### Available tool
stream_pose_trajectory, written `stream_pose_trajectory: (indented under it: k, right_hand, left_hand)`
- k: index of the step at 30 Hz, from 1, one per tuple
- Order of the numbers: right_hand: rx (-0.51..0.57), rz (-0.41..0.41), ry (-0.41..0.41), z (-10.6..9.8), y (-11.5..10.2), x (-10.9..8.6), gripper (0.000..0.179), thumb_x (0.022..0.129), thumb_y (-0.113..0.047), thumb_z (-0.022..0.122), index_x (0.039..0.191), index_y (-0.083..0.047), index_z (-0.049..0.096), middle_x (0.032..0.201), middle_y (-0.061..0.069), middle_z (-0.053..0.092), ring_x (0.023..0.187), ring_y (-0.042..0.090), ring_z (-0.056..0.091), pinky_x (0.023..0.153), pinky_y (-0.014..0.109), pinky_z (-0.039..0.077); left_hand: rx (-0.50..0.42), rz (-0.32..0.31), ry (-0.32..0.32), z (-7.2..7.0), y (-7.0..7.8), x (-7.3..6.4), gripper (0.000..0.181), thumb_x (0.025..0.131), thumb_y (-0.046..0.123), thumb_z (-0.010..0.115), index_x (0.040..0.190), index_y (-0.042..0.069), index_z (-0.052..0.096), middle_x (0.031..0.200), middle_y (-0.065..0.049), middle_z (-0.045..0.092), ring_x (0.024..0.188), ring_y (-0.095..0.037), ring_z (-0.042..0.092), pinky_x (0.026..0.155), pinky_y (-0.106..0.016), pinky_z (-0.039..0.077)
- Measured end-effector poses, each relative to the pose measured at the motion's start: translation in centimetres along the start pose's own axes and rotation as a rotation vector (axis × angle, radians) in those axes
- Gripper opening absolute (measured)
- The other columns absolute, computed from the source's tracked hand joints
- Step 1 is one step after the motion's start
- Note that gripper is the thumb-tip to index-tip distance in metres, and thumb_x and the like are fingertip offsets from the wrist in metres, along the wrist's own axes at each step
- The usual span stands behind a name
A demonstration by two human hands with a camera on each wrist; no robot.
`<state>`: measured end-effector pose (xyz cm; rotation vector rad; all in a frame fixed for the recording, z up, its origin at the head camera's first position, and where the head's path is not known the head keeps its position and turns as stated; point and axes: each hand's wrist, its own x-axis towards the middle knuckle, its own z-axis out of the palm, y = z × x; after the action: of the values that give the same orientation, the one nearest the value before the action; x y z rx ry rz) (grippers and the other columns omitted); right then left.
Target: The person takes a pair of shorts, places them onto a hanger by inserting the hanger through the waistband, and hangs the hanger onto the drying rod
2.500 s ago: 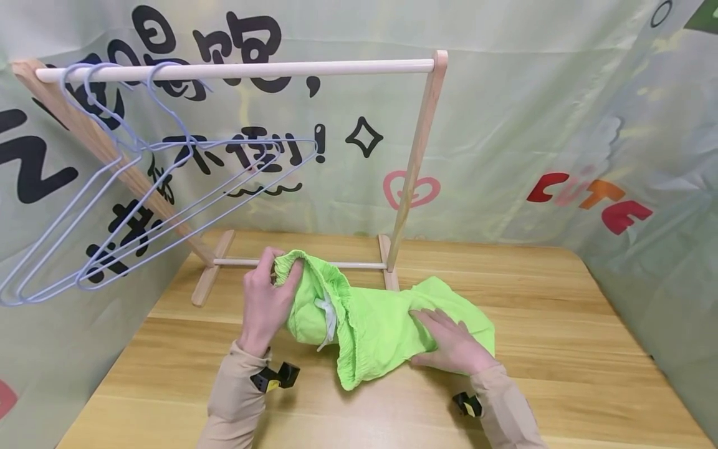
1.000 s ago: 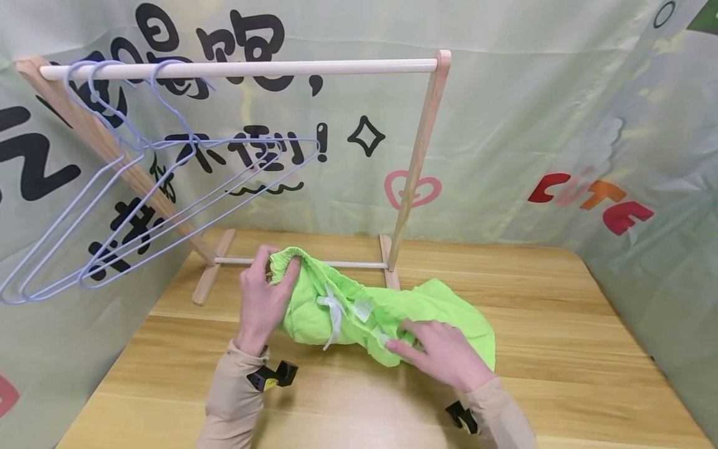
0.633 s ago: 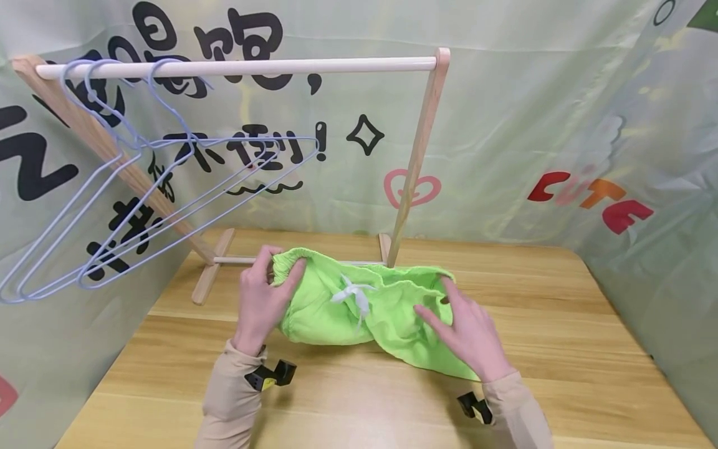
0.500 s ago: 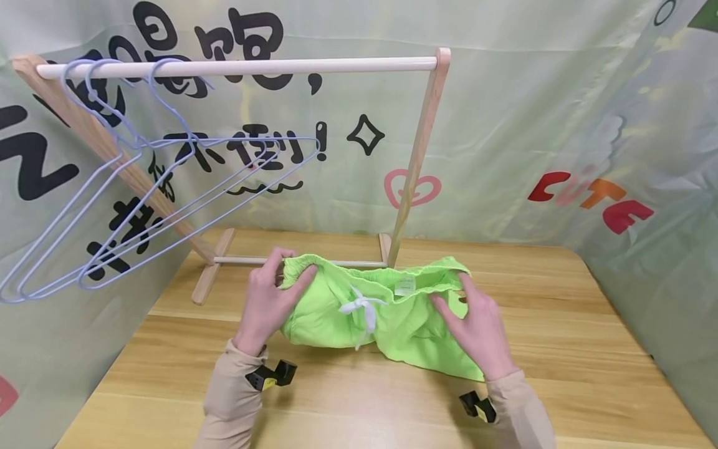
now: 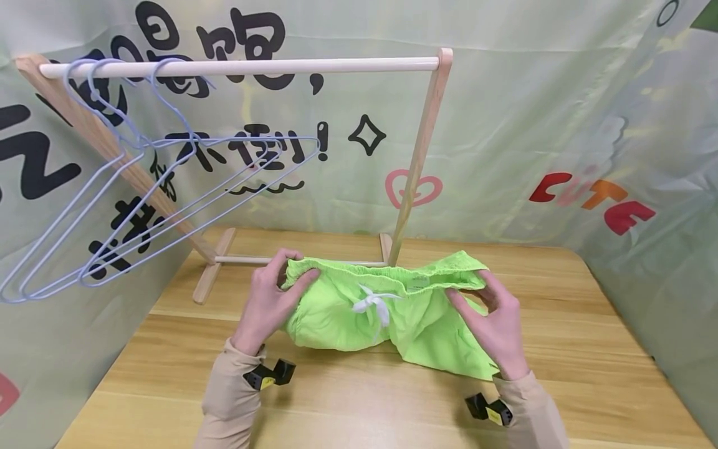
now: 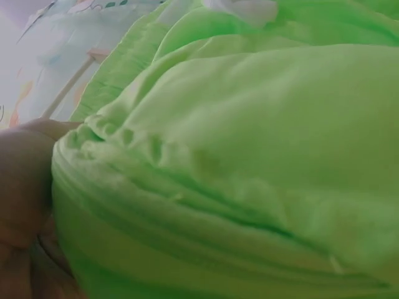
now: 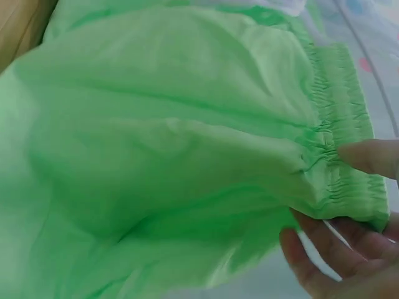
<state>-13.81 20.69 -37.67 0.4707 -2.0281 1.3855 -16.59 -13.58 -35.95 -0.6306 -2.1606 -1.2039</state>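
Note:
Bright green shorts with an elastic waistband and a white drawstring bow are held up by the waist, their lower part on the table. My left hand pinches the waistband's left end between thumb and fingers. At the other end, my right hand grips the waistband, thumb in front and fingers behind. A pale label shows inside the open waist. In the left wrist view the shorts fill most of the picture. The right wrist view shows the thumb on the gathered waistband.
Behind the shorts stands a wooden rack with a white top rail. Several lilac wire hangers hang at its left end. The wooden table extends to the right, and printed cloth encloses the back and sides.
My right hand has gone from lying on the shorts to gripping the waistband, then moved right. The bunched waist is now spread wide, the bow facing front. My left hand has kept its hold.

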Motion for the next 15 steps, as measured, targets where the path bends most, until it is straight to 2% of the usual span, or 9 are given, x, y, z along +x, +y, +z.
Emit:
stream_pose_trajectory:
  k: [3,8,11,15]
  right_hand:
    - [0.142,0.073,0.016,-0.3,-0.3,0.0,0.038,0.079,0.022,0.068,0.116,0.015,0.063,0.107,-0.009,0.072,0.089,-0.001,0.071,0.085,0.013,0.056]
    - [0.244,0.199,0.053,-0.8,-0.6,0.0,0.026,0.084,0.018,0.067,0.109,0.011,0.064,0.090,-0.008,0.073,0.069,0.002,0.067,0.065,0.014,0.055]
    - [0.307,0.209,0.040,-1.3,-0.8,0.0,0.019,0.087,0.014,0.067,0.102,0.004,0.065,0.083,-0.006,0.070,0.067,0.002,0.064,0.061,0.014,0.053]
    - [0.364,0.197,-0.009,-2.1,-1.0,0.2,0.022,0.089,0.013,0.064,0.100,-0.006,0.064,0.080,-0.008,0.066,0.064,0.000,0.060,0.059,0.014,0.050]
  left_hand:
    - [-0.002,0.002,0.040,0.0,-0.1,0.0,0.027,0.083,0.004,0.080,0.100,0.000,0.060,0.057,0.009,0.030,0.052,0.002,0.025,0.043,-0.019,0.025]
    - [0.001,-0.017,0.074,0.0,-0.1,0.1,0.025,0.083,0.005,0.080,0.100,0.002,0.062,0.056,0.008,0.030,0.051,0.004,0.022,0.040,-0.019,0.023]
    - [0.005,-0.034,0.060,-0.1,-0.2,0.0,0.025,0.082,0.007,0.082,0.099,0.003,0.063,0.055,0.008,0.032,0.049,0.004,0.023,0.040,-0.018,0.024]
    - [0.039,-0.065,0.016,-0.4,-0.2,0.0,0.023,0.078,0.014,0.086,0.090,0.008,0.067,0.054,0.010,0.029,0.049,0.003,0.023,0.044,-0.018,0.024]
